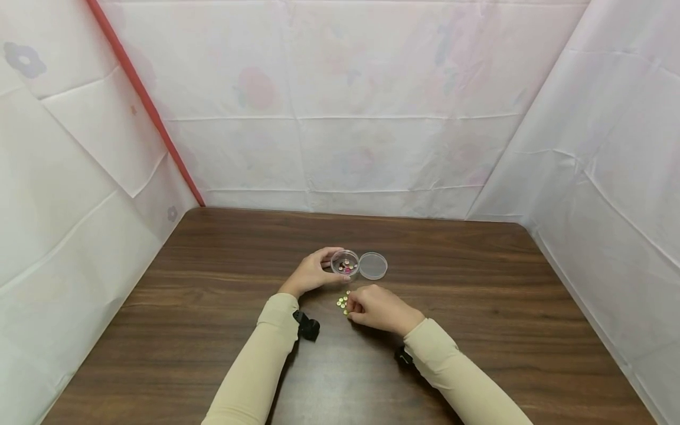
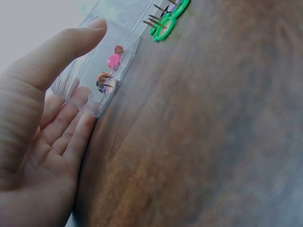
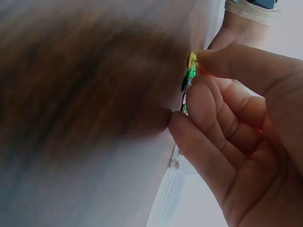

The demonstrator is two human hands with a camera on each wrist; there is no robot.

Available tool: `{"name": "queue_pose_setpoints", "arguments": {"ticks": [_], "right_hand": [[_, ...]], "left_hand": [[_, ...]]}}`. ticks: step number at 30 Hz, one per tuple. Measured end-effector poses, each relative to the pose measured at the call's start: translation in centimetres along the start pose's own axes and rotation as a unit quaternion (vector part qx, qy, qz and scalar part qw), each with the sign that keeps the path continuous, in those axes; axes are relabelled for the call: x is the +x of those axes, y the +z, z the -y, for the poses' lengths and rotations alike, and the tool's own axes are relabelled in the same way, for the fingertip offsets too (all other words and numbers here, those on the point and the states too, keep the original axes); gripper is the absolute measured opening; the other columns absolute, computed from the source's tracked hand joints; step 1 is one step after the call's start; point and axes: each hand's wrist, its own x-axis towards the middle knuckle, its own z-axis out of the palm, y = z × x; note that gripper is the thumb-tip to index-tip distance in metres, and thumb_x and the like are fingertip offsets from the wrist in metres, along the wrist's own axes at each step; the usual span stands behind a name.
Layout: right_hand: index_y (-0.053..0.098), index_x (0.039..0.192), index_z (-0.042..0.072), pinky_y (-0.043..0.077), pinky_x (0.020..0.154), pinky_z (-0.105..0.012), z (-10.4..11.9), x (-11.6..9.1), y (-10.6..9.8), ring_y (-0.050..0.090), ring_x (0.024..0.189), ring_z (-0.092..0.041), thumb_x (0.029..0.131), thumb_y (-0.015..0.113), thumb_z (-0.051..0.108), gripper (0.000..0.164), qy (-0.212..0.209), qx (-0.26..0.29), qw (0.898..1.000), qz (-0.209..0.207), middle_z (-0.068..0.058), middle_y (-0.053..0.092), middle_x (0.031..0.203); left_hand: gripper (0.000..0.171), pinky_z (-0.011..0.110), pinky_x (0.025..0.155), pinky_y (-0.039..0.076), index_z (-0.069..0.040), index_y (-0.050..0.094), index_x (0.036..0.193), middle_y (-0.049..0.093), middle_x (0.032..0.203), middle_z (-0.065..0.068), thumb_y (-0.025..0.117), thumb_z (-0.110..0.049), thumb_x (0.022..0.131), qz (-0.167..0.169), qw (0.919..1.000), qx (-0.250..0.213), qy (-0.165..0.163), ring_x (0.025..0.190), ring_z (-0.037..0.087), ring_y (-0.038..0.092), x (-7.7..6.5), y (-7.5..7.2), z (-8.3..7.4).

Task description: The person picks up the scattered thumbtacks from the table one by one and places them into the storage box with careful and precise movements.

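My left hand (image 1: pixel 313 273) grips a clear round plastic container (image 1: pixel 345 264), thumb on the near side and fingers round the far side. Inside lie several thumbtacks (image 2: pixel 113 61), pink and orange ones among them. Near the container, a small cluster of green and yellow thumbtacks (image 1: pixel 341 303) rests on the table, pins up in the left wrist view. My right hand (image 1: pixel 385 310) is lowered over that cluster with curled fingers. Its thumb tip is right at a yellow thumbtack (image 3: pixel 191 60); I cannot tell whether the fingers pinch one.
A clear round lid (image 1: pixel 373 266) lies flat on the brown wooden table (image 1: pixel 478 283), just right of the container. White patterned sheets (image 1: pixel 340 118) enclose the table at the back and both sides. Each wrist carries a small black camera (image 1: pixel 310 328).
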Motion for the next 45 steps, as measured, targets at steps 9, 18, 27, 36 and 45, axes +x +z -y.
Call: {"name": "queue_pose_setpoints", "arguments": {"ticks": [9, 18, 27, 36, 45], "right_hand": [[0.058, 0.074, 0.020, 0.045, 0.056, -0.015, 0.0, -0.1, -0.5, 0.049, 0.062, 0.003, 0.083, 0.065, 0.017, 0.012, -0.006, 0.007, 1.000, 0.013, 0.012, 0.054, 0.069], [0.056, 0.074, 0.019, 0.043, 0.055, -0.016, -0.5, -0.1, -0.7, 0.047, 0.061, 0.002, 0.084, 0.059, 0.013, 0.012, -0.010, 0.048, 0.999, 0.024, 0.011, 0.053, 0.069], [0.059, 0.079, 0.020, 0.047, 0.057, -0.017, -1.0, -0.2, -0.5, 0.051, 0.063, 0.001, 0.086, 0.059, 0.012, 0.011, -0.006, 0.074, 0.997, 0.019, 0.012, 0.057, 0.070], [0.058, 0.085, 0.017, 0.047, 0.054, -0.019, -1.2, 0.0, -0.8, 0.051, 0.061, 0.000, 0.091, 0.058, 0.016, 0.006, 0.004, 0.087, 0.996, 0.001, 0.012, 0.058, 0.070], [0.057, 0.085, 0.019, 0.049, 0.055, -0.022, -1.7, 0.7, -1.7, 0.051, 0.062, 0.000, 0.092, 0.059, 0.020, 0.007, 0.029, 0.056, 0.995, -0.077, 0.011, 0.058, 0.072]], "left_hand": [[0.069, 0.046, 0.098, 0.044, -0.012, 0.052, 0.132, 0.054, 0.128, 0.011, 0.082, -0.025, 0.071, -0.005, 1.0000, 0.006, -0.001, 0.114, 0.028, 0.050, -0.1, 0.0, -0.3], [0.071, 0.047, 0.099, 0.043, -0.017, 0.051, 0.132, 0.054, 0.129, 0.010, 0.083, -0.030, 0.069, -0.002, 1.0000, 0.001, -0.005, 0.115, 0.026, 0.050, 0.4, 0.1, 0.9], [0.072, 0.042, 0.098, 0.044, -0.035, 0.054, 0.125, 0.055, 0.124, -0.006, 0.084, -0.045, 0.061, -0.017, 0.9997, 0.004, -0.019, 0.111, 0.014, 0.050, 1.5, 0.5, 3.7], [0.071, 0.041, 0.096, 0.047, -0.033, 0.054, 0.126, 0.056, 0.121, -0.008, 0.084, -0.044, 0.062, -0.018, 0.9997, 0.008, -0.012, 0.109, 0.011, 0.052, 1.5, 0.6, 3.6], [0.073, 0.040, 0.095, 0.047, -0.034, 0.053, 0.127, 0.055, 0.123, -0.007, 0.082, -0.049, 0.062, -0.013, 0.9998, 0.013, -0.004, 0.109, 0.011, 0.052, 1.6, 0.4, 3.7]]}}
